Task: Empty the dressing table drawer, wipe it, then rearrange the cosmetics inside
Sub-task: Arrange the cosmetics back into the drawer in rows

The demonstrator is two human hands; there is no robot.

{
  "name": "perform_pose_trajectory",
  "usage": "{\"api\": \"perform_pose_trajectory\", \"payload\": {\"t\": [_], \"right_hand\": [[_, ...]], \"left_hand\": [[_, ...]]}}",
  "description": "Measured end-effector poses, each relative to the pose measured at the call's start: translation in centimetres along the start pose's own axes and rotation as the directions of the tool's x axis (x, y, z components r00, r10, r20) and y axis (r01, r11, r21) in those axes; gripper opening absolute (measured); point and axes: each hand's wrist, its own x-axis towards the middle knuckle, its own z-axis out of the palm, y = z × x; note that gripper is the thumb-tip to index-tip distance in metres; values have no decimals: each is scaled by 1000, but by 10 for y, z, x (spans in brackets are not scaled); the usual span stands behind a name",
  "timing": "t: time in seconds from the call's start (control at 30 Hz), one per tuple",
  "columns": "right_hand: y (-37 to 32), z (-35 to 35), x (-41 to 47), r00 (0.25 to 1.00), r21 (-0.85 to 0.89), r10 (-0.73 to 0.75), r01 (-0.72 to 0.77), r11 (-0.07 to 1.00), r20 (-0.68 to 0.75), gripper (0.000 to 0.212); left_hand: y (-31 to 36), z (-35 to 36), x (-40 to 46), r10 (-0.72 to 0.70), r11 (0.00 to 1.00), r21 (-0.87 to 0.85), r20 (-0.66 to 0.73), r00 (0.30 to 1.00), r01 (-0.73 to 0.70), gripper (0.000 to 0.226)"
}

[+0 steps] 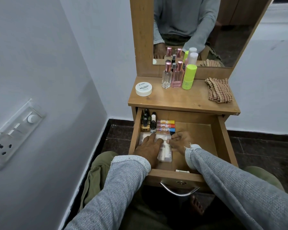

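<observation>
Clearly readable, the white round tub [143,89] on the worktop [181,100] says "NAIL POLISH". Beside it stand perfume bottles [172,75], a lime-capped bottle [189,77] and a checked cloth [219,90]. In the open drawer [222,135], your left hand [148,146] lies flat, fingers straight, on a clear packet [165,150]; your right hand [181,141] pinches its edge. Nail polish bottles [148,123] and three striped tubes [166,125] sit behind.

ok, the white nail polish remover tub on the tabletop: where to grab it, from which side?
Judging by shape: grip the nail polish remover tub by its round side wall, thumb opposite fingers, coming from above. It lies flat, low and wide, lid up, on the tabletop, standing apart from the bottles, so the rim looks free all round.
</observation>
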Motion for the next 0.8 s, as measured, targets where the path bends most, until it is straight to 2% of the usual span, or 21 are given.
{"api": "perform_pose_trajectory", "payload": {"t": [0.43,0.8], "right_hand": [[0,0,0,1000,31,-3,3,1000,23,17],[0,1,1,1000,-12,-9,9,1000,-1,19]], "left_hand": [[0,-1,0,-2,1000,-1,10,1000,2,77],[-1,3,3,-8,1000,-17,-3,1000,8,76]]}}
